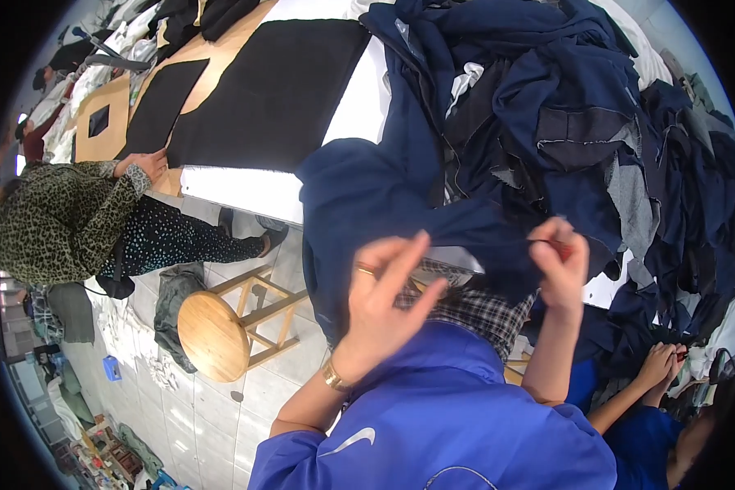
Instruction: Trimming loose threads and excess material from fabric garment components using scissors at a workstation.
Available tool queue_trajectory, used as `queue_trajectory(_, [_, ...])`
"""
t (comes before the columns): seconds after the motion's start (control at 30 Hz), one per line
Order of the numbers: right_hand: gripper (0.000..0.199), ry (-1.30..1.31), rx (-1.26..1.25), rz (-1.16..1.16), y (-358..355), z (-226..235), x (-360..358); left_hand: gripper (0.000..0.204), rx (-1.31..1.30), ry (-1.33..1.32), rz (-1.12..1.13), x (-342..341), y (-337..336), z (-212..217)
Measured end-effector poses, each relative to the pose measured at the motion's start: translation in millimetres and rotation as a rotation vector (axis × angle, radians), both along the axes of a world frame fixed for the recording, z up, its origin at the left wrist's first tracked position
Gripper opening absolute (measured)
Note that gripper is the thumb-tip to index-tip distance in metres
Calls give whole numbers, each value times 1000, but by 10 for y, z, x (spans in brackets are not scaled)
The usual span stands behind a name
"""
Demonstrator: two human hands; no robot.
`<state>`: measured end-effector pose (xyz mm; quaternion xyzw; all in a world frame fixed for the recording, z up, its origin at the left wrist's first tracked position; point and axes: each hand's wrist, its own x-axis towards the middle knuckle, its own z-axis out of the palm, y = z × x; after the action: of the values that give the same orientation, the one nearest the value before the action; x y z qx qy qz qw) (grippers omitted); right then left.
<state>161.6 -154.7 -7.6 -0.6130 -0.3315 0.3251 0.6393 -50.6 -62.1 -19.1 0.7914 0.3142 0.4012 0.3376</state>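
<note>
Work appears mid-course: a large pile of navy pieces [596,122] remains on the table [359,106], and one navy garment [376,204] is in hand. The right hand [559,265] is clenched, pinching a fold of the garment together with a small red tool, likely a thread snipper. The left hand [384,298] is released, fingers [408,253] spread, just beside the cloth; contact cannot be told. The garment hangs over the table edge, above the hands.

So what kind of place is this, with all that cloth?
Probably a sewing or garment workshop. A big heap of navy garments covers the table, cut black fabric panels lie flat on it, and the left hand and right hand work on a navy piece.
</note>
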Motion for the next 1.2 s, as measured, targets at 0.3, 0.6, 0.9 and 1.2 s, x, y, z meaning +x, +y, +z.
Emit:
queue_trajectory(0.3, [30,127,827,201,-677,601,513,11,-224,466,-188,-237,456,63])
queue_trajectory(0.6, [30,74,773,88,-1817,1026,1153,7,-779,43,-398,-602,1114,218])
queue_trajectory(0.9, [16,44,626,-411,-1237,792,746,33,-272,-952,357,-907,1599,766])
queue_trajectory(1.2, [19,157,518,-545,-842,569,725,36,-761,340,-1020,-220,1379,801])
